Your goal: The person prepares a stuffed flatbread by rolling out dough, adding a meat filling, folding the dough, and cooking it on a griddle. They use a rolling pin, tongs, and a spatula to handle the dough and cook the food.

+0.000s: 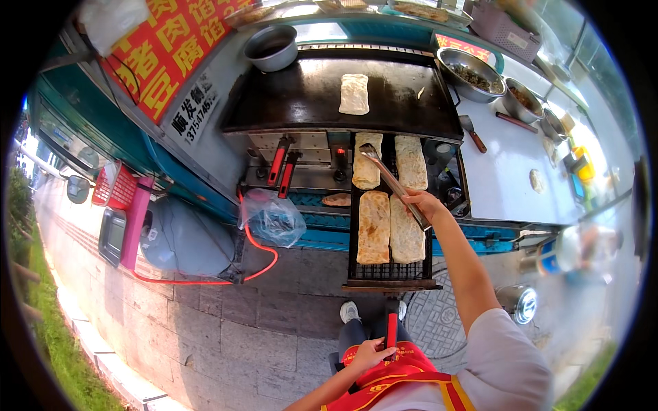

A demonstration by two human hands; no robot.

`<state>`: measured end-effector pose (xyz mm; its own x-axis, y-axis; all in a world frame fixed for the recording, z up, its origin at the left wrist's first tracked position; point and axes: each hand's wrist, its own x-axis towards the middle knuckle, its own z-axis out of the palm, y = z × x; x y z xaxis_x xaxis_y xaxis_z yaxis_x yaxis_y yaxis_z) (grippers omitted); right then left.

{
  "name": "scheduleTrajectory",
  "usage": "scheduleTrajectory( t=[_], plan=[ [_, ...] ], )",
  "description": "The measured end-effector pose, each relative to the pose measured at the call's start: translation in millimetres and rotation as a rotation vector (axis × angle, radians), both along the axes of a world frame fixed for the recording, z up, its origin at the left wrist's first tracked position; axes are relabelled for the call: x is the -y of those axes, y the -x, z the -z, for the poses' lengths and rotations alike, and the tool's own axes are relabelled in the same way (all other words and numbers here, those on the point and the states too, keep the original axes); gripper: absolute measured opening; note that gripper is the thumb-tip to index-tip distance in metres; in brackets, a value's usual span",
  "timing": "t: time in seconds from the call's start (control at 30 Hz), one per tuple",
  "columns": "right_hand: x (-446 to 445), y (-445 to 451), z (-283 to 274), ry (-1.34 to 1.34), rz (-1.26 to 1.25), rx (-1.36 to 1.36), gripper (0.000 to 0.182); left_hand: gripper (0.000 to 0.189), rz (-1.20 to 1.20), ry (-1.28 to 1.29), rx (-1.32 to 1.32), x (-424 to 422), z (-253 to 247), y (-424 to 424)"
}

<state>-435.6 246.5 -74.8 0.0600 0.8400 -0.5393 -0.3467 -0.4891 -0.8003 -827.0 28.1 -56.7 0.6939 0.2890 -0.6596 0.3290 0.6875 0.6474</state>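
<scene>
My right hand (422, 204) is closed around a pair of metal tongs (393, 181), whose tips rest on or just above the upper left flatbread (366, 169). Below on the left lies a browner flatbread (373, 226); two paler ones, the upper right (411, 159) and the lower right (407, 241), fill the other side of the pulled-out wire rack drawer (396, 284). At the drawer's red and black handle (392, 329), near my apron, my left hand (371, 354) has its fingers around the lower end. One pale dough piece (354, 94) lies on the flat griddle.
The dark griddle (298, 97) spans the stall top, with a deep metal pot (271, 49) at its back left. To the right are bowls of filling (470, 74), a scraper with a wooden handle (478, 141) and a worktop (504, 180). An orange hose (267, 262) runs along the paving.
</scene>
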Motion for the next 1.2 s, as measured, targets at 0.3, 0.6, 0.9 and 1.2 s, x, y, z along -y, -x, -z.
scheduleTrajectory(
  t=[0.3, 0.6, 0.9, 1.2],
  plan=[
    [43.4, -36.2, -114.9, 0.153, -0.164, 0.212, 0.043, 0.029, 0.005, 0.032, 0.124, 8.7, 22.5, -0.1],
    [39.3, 2.0, -143.3, -0.1, -0.524, 2.014, 0.049, 0.029, -0.03, 0.059, 0.117, 7.7, 18.5, -0.3],
    [34.5, 44.8, -109.3, 0.12, -0.475, 2.212, 0.065, 0.031, -0.056, 0.077, 0.123, 12.0, 30.6, 2.4],
    [19.8, -3.3, -130.9, 0.325, -0.563, 1.694, 0.07, 0.032, -0.029, 0.074, 0.115, 18.6, 37.8, -2.0]
  ],
)
